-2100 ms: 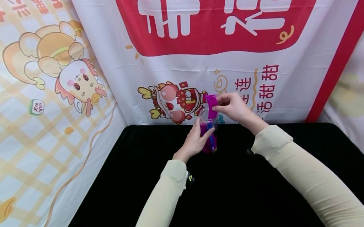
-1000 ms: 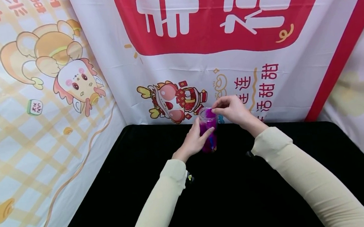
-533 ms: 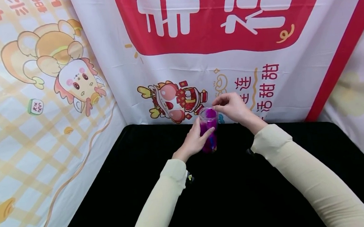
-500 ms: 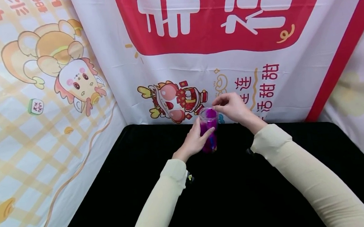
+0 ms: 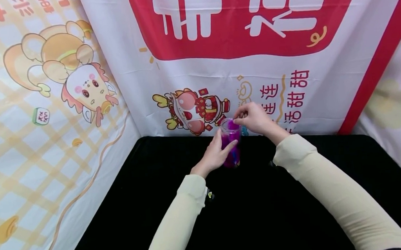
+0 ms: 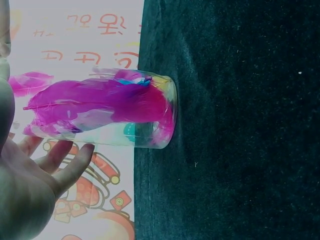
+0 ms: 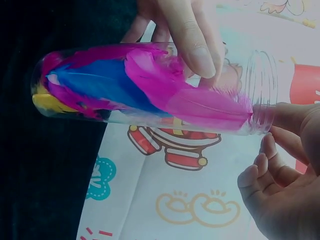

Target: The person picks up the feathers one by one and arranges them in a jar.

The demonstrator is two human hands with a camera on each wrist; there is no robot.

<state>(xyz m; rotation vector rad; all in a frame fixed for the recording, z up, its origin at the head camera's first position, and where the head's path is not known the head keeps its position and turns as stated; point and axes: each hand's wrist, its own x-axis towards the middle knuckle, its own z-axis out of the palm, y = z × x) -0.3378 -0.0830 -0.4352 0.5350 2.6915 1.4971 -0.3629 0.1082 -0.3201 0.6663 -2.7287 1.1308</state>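
A clear jar [image 5: 230, 130] without a lid stands upright near the back of the table. Pink, blue and yellow feathers are packed inside; a blue feather [image 7: 100, 85] lies along the wall in the right wrist view. My left hand [image 5: 214, 153] grips the jar round its side, thumb toward me. At the mouth, my right hand [image 5: 254, 118] pinches with thumb and forefinger at the quill end of a pink feather [image 7: 210, 107], whose vane is down inside the jar. In the left wrist view, the magenta feather [image 6: 90, 105] shows through the glass beside the left fingers [image 6: 75, 170].
The black-covered table [image 5: 250, 215] spreads toward me from the jar. Close behind the jar hangs a white banner [image 5: 189, 75] with red print and cartoon figures. A yellow checked cloth wall [image 5: 47, 152] borders the left side.
My right hand has lowered a magenta feather from above the jar's mouth down into the jar and stays at the rim. The left hand keeps its grip in place.
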